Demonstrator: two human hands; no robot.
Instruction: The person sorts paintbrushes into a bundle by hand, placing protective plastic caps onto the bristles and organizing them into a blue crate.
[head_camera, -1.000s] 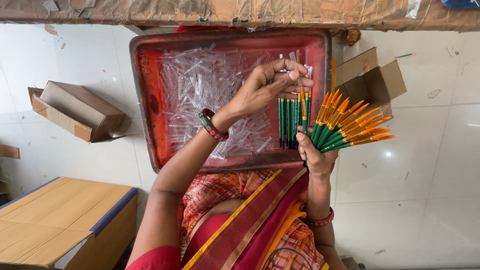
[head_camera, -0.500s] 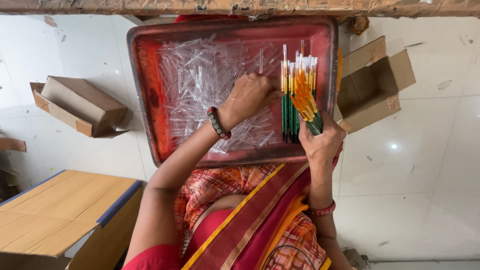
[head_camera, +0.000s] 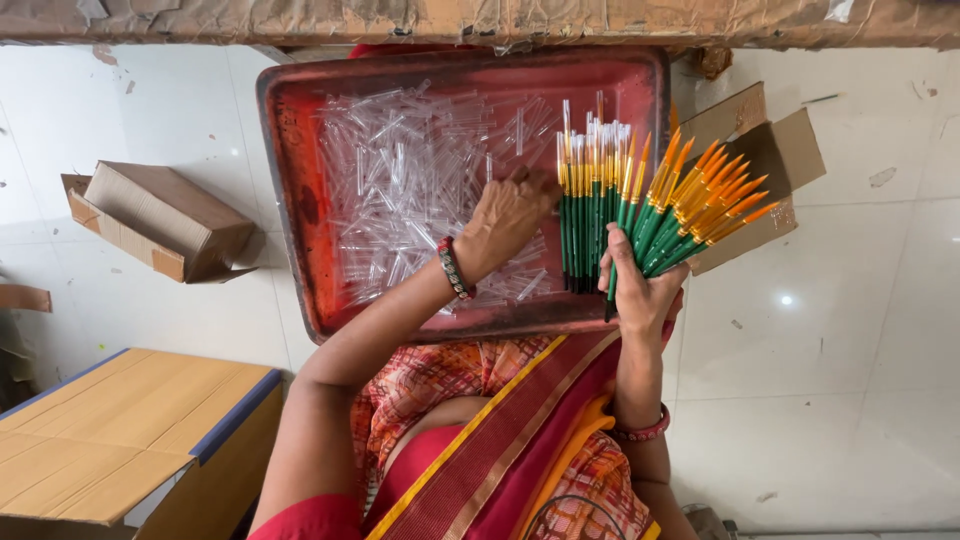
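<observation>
A red metal tray on the floor holds a heap of small clear plastic tubes. My left hand rests knuckles up in that heap, fingers curled down among the tubes; whether it grips one is hidden. My right hand holds a bunch of paint brushes with green and orange handles, tips pointing away from me. Part of the bunch stands straight over the tray's right side with clear tubes on its tips. The rest fans out to the right.
An open brown carton lies just right of the tray, behind the fanned brushes. Another small carton lies on the white tiled floor at the left. A large flat cardboard box sits at the lower left. My lap is at the bottom.
My left hand left the brush tips and dropped into the tubes in the tray. The bunch in my right hand closed up, then fanned out to the right again.
</observation>
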